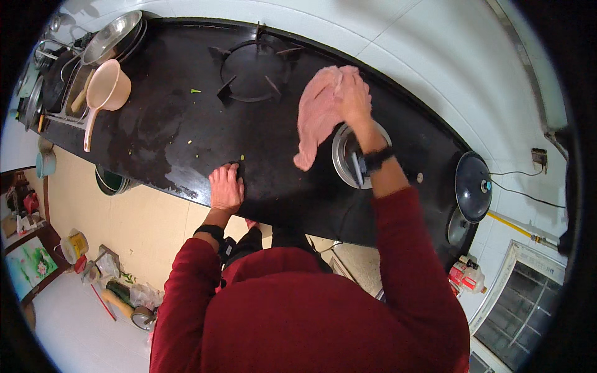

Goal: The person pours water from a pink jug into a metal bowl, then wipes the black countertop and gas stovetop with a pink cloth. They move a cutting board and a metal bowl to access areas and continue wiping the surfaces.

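My right hand is on a pink cloth, pressing it to the black countertop near the back wall. The cloth trails toward the front left, and my fingers partly hide its far end. Under my right forearm sits a round metal pot, its inside partly covered by the wrist and the device strapped there. My left hand rests palm down at the counter's front edge, with no object seen in it. Small green scraps lie scattered on the counter, one just beyond the left fingertips.
A gas burner's pan support stands at the back middle. To the left are a pink dipper, a dish rack and a metal basin. A dark pan lid leans at the right end. Wet patches mark the front left.
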Action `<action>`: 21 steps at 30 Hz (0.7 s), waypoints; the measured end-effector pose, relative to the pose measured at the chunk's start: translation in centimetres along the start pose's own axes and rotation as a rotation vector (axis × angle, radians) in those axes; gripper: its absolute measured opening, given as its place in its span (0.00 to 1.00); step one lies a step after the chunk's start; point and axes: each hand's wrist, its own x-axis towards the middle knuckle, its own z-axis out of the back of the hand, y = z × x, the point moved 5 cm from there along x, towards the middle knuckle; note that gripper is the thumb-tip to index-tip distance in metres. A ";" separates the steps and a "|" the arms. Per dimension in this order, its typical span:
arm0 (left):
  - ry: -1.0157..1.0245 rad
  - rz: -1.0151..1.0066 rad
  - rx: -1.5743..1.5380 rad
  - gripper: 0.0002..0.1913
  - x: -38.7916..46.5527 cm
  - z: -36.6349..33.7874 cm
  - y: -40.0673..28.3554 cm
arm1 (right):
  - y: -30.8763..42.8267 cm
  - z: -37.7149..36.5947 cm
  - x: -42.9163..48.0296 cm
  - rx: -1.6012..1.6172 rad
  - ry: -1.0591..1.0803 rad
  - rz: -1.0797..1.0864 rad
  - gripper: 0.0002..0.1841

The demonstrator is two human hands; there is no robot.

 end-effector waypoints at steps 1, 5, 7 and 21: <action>0.001 0.003 0.004 0.25 0.0 0.0 0.0 | -1.1 -1.3 1.1 -0.046 0.090 -0.099 0.31; -0.014 -0.016 -0.028 0.25 0.2 0.2 0.0 | -2.0 -5.8 1.7 -0.138 0.160 -0.177 0.34; 0.011 0.001 0.001 0.25 0.1 0.0 0.0 | -1.5 -6.8 0.5 -0.191 0.143 -0.132 0.32; -0.024 -0.044 0.025 0.24 0.3 -0.1 -0.1 | 9.1 -6.3 -23.2 0.105 -0.016 0.300 0.30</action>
